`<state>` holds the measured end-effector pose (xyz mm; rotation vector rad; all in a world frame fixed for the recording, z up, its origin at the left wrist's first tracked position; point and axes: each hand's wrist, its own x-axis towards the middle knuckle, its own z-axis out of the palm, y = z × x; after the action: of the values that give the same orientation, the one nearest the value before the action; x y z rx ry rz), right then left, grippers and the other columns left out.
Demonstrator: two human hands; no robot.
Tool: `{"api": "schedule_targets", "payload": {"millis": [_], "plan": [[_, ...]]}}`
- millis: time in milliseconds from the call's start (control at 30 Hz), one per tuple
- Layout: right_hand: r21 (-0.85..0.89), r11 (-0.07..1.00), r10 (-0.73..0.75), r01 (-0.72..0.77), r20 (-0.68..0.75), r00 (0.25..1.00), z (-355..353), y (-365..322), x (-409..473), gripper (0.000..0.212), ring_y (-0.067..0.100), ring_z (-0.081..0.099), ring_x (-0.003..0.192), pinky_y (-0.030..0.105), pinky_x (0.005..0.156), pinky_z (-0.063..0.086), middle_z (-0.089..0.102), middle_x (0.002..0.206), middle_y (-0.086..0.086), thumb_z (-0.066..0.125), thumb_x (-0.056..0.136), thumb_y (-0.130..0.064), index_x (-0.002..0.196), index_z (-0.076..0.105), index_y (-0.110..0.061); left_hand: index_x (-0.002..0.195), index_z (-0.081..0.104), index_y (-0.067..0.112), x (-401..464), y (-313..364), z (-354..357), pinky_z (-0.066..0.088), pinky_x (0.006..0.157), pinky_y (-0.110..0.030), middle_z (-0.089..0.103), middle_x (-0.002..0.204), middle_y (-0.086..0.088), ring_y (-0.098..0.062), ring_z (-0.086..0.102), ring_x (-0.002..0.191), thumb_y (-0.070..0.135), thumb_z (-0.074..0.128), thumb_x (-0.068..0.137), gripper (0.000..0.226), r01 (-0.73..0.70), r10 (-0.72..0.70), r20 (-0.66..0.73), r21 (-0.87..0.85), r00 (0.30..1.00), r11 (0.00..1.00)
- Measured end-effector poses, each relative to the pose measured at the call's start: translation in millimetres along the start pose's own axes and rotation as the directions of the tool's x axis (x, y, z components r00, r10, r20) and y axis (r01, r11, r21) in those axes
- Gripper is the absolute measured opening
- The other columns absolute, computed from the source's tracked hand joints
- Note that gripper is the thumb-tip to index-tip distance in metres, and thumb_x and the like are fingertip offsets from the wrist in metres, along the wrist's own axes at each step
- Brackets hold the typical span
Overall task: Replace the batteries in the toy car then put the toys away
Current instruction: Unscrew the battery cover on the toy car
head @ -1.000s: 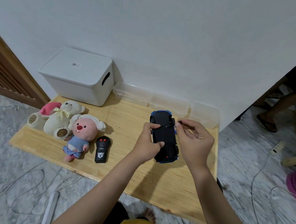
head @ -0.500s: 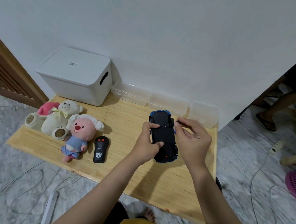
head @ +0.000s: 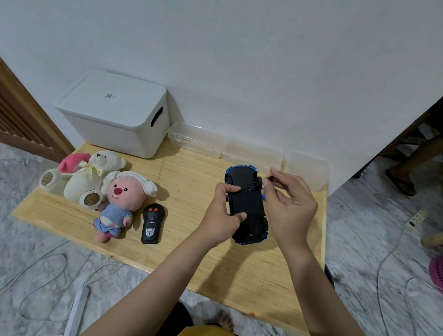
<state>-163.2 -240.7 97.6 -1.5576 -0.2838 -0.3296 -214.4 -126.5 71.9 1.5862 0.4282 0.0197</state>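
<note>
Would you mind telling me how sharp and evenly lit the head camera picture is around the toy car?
Head view: soft even light, no glare; the toy car and both hands are fairly sharp, casting a faint shadow on the wooden board; wide-angle bending and some blur toward the edges.

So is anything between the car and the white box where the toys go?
Nothing visible does. The car is held in the left hand, and bare table lies between it and the box, whose lid is on.

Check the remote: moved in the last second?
No. The remote lies beside the pink plush on the board, with the same gap as before. Its small shift in frame comes from the head camera.
</note>
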Motion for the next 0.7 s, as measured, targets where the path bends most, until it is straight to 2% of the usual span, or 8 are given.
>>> {"api": "schedule_targets", "payload": {"millis": [200, 400, 533, 700], "plan": [[-0.070, 0.997, 0.025, -0.024, 0.017, 1.000, 2.9, -3.4, -3.1, 0.025, 0.010, 0.066, 0.085, 0.036, 0.079, 0.059, 0.067, 0.087, -0.005, 0.070, 0.078, 0.006, 0.088, 0.072, -0.016, 0.113, 0.037, 0.026, 0.0, -4.2, -1.1, 0.055, 0.086, -0.047, 0.045, 0.114, -0.005, -0.028, 0.054, 0.110, -0.004, 0.060, 0.085, 0.047, 0.014, -0.014, -0.005, 0.006, 1.000, 1.000], [-0.049, 0.999, -0.008, 0.009, 0.018, 1.000, 1.6, -2.4, -3.6, 0.025, 0.016, 0.066, 0.082, 0.037, 0.072, 0.060, 0.064, 0.088, -0.002, 0.075, 0.076, 0.002, 0.090, 0.071, -0.018, 0.110, 0.036, 0.029, -0.5, -7.7, -3.9, 0.055, 0.084, -0.049, 0.045, 0.115, -0.007, -0.025, 0.052, 0.110, -0.004, 0.060, 0.085, 0.048, 0.005, -0.005, -0.008, 0.003, 1.000, 1.000], [-0.043, 0.999, -0.002, 0.003, 0.022, 1.000, 1.2, -0.2, -4.0, 0.030, 0.017, 0.066, 0.082, 0.037, 0.072, 0.060, 0.065, 0.086, -0.011, 0.073, 0.077, 0.004, 0.091, 0.071, -0.023, 0.111, 0.037, 0.029, 0.4, -8.4, -3.8, 0.057, 0.082, -0.047, 0.045, 0.114, -0.006, -0.023, 0.051, 0.111, -0.004, 0.060, 0.085, 0.048, 0.000, 0.000, -0.003, -0.001, 1.000, 1.000], [-0.059, 0.998, -0.003, 0.004, 0.021, 1.000, 0.0, -1.2, -5.2, 0.031, 0.012, 0.065, 0.081, 0.037, 0.072, 0.059, 0.064, 0.087, -0.006, 0.073, 0.078, 0.003, 0.090, 0.069, -0.025, 0.112, 0.039, 0.030, 1.1, -10.4, -3.5, 0.057, 0.080, -0.049, 0.044, 0.118, -0.006, -0.027, 0.051, 0.114, -0.004, 0.060, 0.084, 0.049, 0.006, -0.006, -0.010, -0.021, 1.000, 1.000]]}}
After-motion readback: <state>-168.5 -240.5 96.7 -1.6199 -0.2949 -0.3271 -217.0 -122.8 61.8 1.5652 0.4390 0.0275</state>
